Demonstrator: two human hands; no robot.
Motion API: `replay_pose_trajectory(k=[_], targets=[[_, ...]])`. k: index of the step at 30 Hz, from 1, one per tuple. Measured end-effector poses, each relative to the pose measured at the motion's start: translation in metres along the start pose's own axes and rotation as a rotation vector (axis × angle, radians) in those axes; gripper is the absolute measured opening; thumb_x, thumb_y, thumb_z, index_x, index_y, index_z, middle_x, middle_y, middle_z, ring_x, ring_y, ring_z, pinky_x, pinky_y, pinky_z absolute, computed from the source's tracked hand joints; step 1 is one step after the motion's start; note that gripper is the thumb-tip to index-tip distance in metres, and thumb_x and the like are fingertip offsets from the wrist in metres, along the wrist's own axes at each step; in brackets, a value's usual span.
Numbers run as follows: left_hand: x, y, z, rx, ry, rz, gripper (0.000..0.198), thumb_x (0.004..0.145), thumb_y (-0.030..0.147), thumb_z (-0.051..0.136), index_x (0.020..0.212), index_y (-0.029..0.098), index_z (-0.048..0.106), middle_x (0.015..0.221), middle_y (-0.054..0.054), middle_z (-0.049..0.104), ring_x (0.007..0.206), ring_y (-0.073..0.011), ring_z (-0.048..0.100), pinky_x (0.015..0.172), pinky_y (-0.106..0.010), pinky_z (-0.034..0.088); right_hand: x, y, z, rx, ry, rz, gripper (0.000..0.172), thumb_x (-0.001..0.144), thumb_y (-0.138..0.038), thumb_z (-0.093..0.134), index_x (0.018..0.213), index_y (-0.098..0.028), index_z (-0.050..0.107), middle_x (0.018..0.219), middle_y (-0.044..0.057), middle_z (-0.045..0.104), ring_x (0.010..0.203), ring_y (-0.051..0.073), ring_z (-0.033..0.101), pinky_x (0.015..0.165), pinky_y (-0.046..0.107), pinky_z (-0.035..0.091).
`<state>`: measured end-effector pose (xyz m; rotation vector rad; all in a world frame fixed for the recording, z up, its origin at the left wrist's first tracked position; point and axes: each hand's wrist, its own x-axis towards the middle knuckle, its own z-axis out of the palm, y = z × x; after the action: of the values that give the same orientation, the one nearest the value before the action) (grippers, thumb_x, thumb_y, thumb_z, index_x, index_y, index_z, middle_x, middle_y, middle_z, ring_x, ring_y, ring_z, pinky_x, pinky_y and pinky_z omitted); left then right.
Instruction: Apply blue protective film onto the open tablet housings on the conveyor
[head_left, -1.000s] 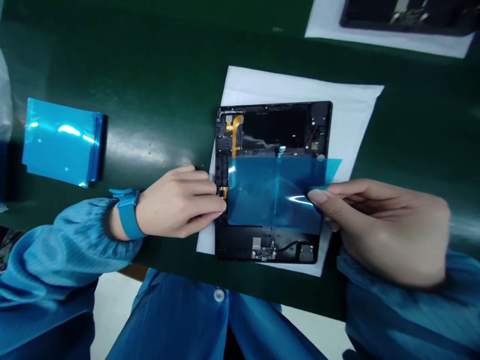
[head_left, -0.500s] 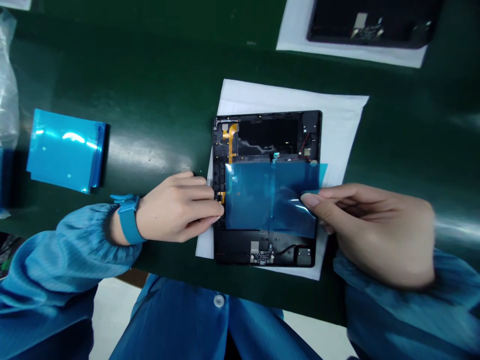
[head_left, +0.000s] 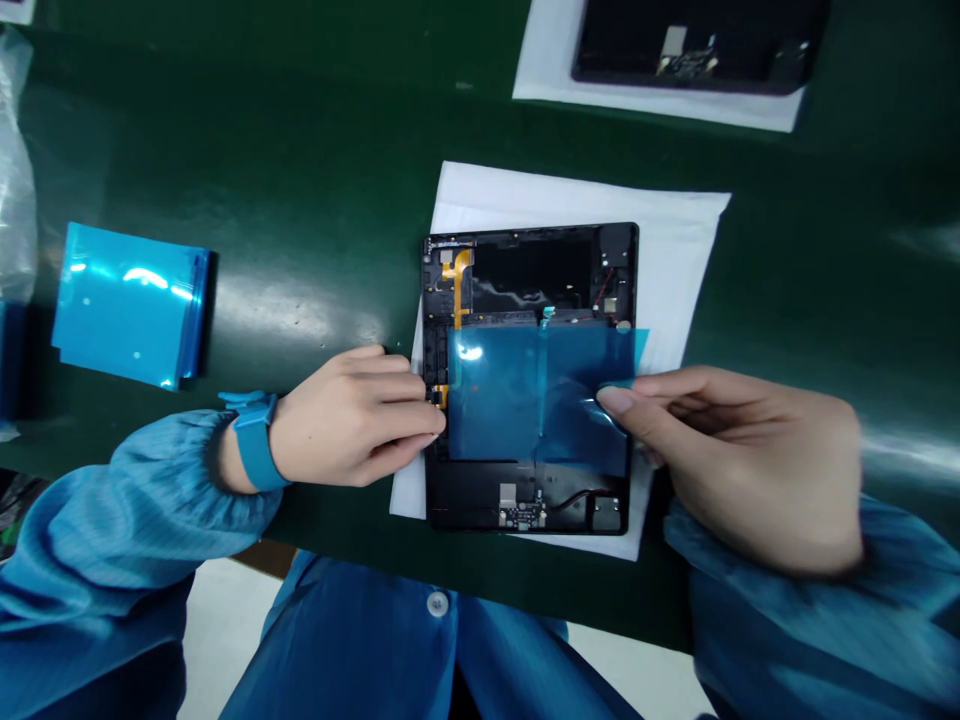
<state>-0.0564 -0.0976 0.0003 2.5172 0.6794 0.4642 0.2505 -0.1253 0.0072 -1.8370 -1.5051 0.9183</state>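
Observation:
An opened black tablet frame (head_left: pixel 525 270) with exposed parts and an orange flex cable lies on a white sheet (head_left: pixel 570 195) on the green table. A translucent blue film (head_left: pixel 525 400) lies over its middle. My left hand (head_left: pixel 352 415), wearing a blue wrist strap, pinches the film's left edge at the frame's left side. My right hand (head_left: pixel 742 460) pinches the film's right edge between thumb and forefinger.
A stack of blue films (head_left: pixel 127 300) lies at the left on the green table (head_left: pixel 300 150). Clear plastic wrap (head_left: pixel 15 200) sits at the far left edge. Another black tablet frame (head_left: pixel 697 45) on a white sheet lies at the top right.
The film has shifted slightly left and settled lower over the tablet, its right corner overhanging less. Both hands keep their pinch on its edges.

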Motion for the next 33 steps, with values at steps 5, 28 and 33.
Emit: replay_pose_trajectory(k=[5,28,33], targets=[[0.0,0.0,0.001,0.004,0.007,0.0,0.018,0.102,0.021,0.054,0.093,0.02,0.07,0.079,-0.001,0.071,0.07,-0.0151,0.056,0.065,-0.032,0.038,0.0,0.0,0.001,0.019,0.006,-0.007,0.015,0.071,-0.036,0.087,0.077,-0.024,0.08,0.064,-0.001,0.074,0.052,0.013,0.066,0.05,0.023,0.057],[0.075,0.017,0.034,0.455,-0.031,-0.012,0.032,0.104,0.03,0.053,0.129,0.022,0.072,0.105,-0.012,0.067,0.1,-0.0282,0.06,0.08,-0.04,0.039,0.007,0.005,0.013,0.135,0.039,-0.335,0.031,0.098,-0.043,0.061,0.075,-0.022,0.066,0.064,-0.001,0.067,0.053,0.014,0.06,0.05,0.026,0.046],[0.039,-0.017,0.005,0.416,0.147,-0.408,0.041,0.105,0.031,0.044,0.141,0.023,0.062,0.137,-0.014,0.062,0.124,-0.0325,0.056,0.1,-0.049,0.045,0.0,-0.012,0.021,-0.604,-0.298,-1.015,0.042,0.106,-0.046,0.053,0.128,-0.017,0.073,0.139,0.008,0.072,0.088,0.022,0.078,0.065,0.032,0.054]])
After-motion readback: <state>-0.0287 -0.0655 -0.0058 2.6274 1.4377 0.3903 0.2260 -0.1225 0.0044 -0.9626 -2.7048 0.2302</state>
